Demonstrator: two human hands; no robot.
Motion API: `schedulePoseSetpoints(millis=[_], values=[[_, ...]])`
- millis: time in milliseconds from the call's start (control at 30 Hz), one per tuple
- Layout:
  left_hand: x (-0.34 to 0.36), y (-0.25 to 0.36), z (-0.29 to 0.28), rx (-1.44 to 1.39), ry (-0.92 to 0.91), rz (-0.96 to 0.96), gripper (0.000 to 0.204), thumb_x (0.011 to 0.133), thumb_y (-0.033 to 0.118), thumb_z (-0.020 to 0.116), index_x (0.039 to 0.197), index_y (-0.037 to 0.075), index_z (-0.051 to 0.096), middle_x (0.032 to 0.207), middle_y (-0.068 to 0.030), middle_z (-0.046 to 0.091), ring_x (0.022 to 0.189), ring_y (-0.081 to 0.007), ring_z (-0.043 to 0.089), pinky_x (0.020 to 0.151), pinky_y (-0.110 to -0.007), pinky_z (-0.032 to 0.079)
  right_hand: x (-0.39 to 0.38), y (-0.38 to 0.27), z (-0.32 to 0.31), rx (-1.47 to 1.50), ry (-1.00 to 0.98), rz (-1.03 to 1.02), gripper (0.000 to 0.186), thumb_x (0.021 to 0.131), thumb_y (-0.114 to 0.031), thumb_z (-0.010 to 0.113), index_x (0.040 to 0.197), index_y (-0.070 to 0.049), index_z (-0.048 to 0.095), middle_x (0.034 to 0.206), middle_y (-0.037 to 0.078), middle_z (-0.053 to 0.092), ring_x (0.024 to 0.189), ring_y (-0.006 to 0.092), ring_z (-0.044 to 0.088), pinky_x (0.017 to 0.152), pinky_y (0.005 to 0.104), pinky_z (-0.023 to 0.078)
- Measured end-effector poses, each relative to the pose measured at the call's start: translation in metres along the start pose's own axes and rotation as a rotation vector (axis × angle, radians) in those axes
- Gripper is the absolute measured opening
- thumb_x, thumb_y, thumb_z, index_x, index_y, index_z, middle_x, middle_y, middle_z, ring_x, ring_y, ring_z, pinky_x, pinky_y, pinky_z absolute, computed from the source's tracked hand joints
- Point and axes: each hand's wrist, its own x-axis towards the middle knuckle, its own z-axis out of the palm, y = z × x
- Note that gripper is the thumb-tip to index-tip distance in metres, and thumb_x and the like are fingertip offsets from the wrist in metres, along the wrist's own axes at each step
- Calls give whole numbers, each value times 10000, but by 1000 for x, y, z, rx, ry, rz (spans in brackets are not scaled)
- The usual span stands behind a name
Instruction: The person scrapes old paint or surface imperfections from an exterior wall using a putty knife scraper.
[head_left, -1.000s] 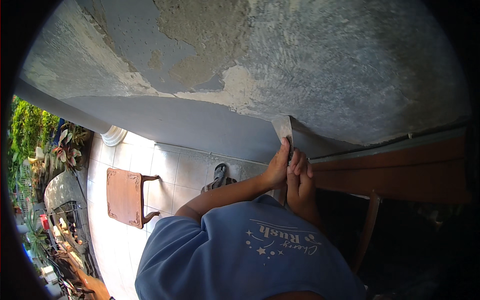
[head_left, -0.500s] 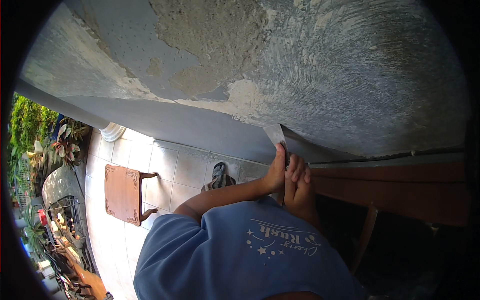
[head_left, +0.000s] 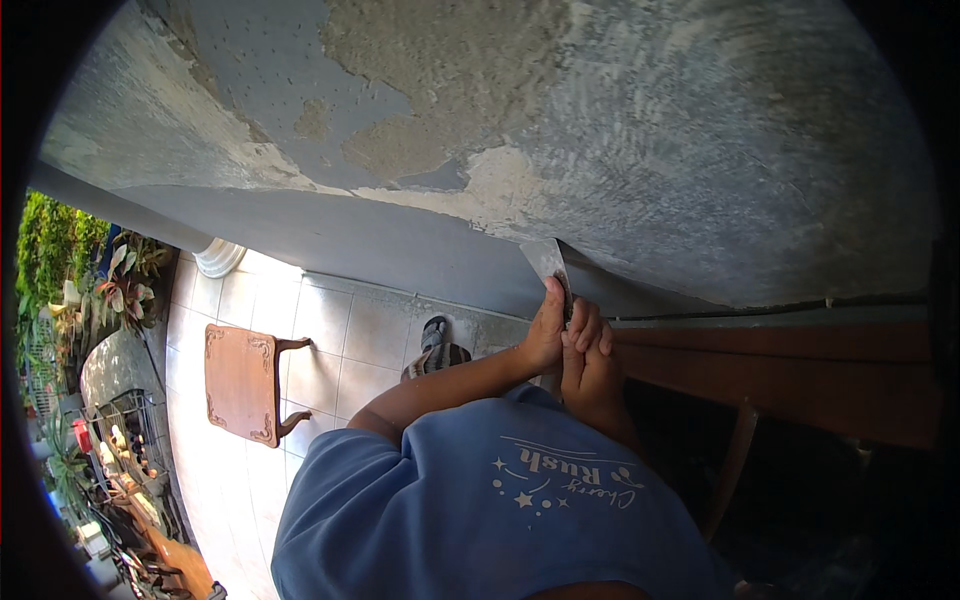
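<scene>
Both my hands are closed together around a scraper, a putty knife with a wide flat metal blade (head_left: 545,259). My left hand (head_left: 545,330) grips it with the thumb laid up along the base of the blade. My right hand (head_left: 593,365) is pressed against the left, fingers wrapped at the handle, which is mostly hidden. The blade's edge meets the grey wall (head_left: 660,170) where the rough, scraped surface borders the smooth grey paint (head_left: 370,240). Pale and brown bare patches (head_left: 440,70) show where the paint is off.
A small wooden table (head_left: 241,383) with carved corners stands on the tiled floor (head_left: 345,395) to the left. My sandalled foot (head_left: 434,333) is near the wall base. Brown wooden furniture (head_left: 760,375) is at the right. Plants (head_left: 60,250) and a wire rack (head_left: 135,430) line the far left.
The blade and both hands have shifted slightly up and to the left along the wall. The view has moved a little too. Both hands keep their hold on the scraper.
</scene>
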Motion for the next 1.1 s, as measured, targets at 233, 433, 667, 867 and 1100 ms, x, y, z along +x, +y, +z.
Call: schedulePoseSetpoints(millis=[233,433,667,867,1100], values=[[0,-8,9,-62,-82,-123,670,833,613,120,487,78,325,472,-65,374,557,-257,501,604,-335,434,-15,-7,-6,-167,113,-11,204,863,-124,457,995,23,507,879,203,553,826,314,590,668,341,473],[-4,-7,0,-253,-100,-157,663,828,622,138,480,90,326,467,-56,376,571,-258,504,608,-330,429,-14,-8,6,-141,93,74,190,857,-140,465,954,18,502,846,199,545,788,333,580,672,367,463],[4,-6,0,-27,-11,-131,662,821,632,148,482,90,321,461,-55,361,557,-256,499,602,-343,432,-8,16,6,-21,125,-46,179,860,-126,455,916,35,508,806,198,544,778,333,571,655,371,453],[-2,-5,8,-37,-27,-140,649,821,630,156,478,102,311,448,-43,352,526,-249,488,585,-348,430,-17,-1,3,-62,139,-24,169,859,-110,452,928,34,509,817,201,542,775,336,572,655,375,455],[-7,2,-9,-95,-74,-153,652,841,611,169,474,92,310,461,-56,363,537,-253,488,606,-341,432,-15,-3,14,-143,67,20,183,862,-122,445,932,34,510,822,212,535,776,347,563,663,382,452]])
